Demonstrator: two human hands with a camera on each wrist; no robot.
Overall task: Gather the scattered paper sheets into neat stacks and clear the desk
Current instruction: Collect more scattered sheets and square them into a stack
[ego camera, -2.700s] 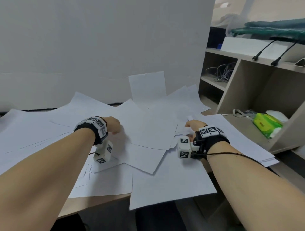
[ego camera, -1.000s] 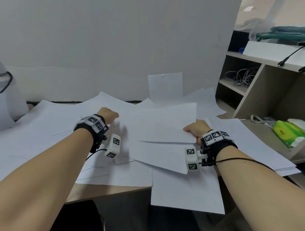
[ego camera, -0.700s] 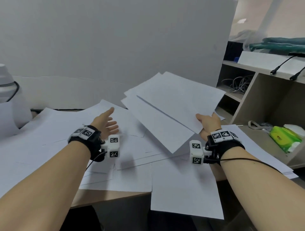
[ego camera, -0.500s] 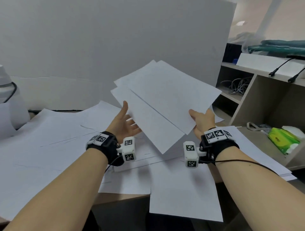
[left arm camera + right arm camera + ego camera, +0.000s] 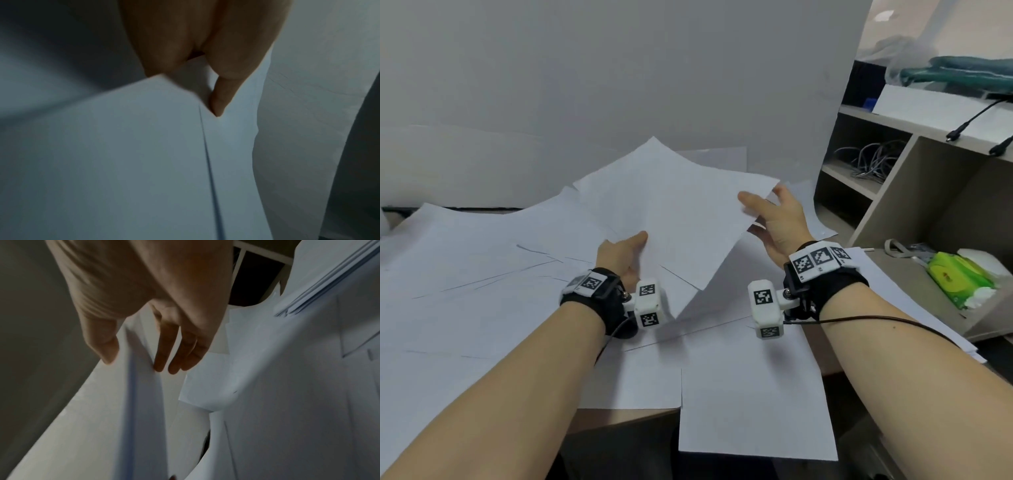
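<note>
A small bundle of white paper sheets [image 5: 674,212] is held tilted above the desk between both hands. My left hand [image 5: 625,251] pinches its near left edge, thumb on top; the left wrist view shows that thumb [image 5: 218,104] pressed on the bundle [image 5: 123,162]. My right hand [image 5: 774,214] grips the right edge, with the thumb on top and the fingers underneath. In the right wrist view the thumb [image 5: 104,350] and fingers [image 5: 174,358] have the sheets [image 5: 141,394] between them. Many more scattered sheets [image 5: 465,260] cover the desk below.
One sheet [image 5: 750,404] hangs over the desk's front edge [image 5: 619,416]. A flatter pile of paper [image 5: 900,301] lies at the right. Beyond it stands a shelf unit [image 5: 887,192] with cables and a green wipes pack [image 5: 959,277]. A white panel [image 5: 619,85] backs the desk.
My right hand lifted the bundle off the desk. In the last half second the bundle came lower and flatter, and my left hand, open before, took hold of its left edge.
</note>
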